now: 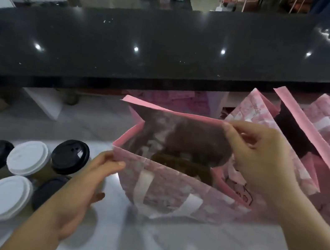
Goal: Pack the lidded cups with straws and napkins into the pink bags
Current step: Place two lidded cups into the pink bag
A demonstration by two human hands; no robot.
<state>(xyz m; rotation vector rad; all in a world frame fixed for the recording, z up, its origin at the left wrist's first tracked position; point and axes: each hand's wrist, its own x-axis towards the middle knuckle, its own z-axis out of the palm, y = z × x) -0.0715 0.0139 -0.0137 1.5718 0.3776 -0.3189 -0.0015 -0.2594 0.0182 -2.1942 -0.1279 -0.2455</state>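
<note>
Your left hand (82, 189) pinches the near left corner of a pink bag (172, 190), thumb on its front. Your right hand (263, 162) pinches the bag's far rim, holding it open; something dark lies inside, too blurred to name. White handles hang down its front, and the print on it cannot be read. Black-lidded cups (70, 156) and white-lidded cups (28, 157) stand clustered at the counter's (139, 241) left edge. More pink bags (316, 138) stand open toward its right edge.
</note>
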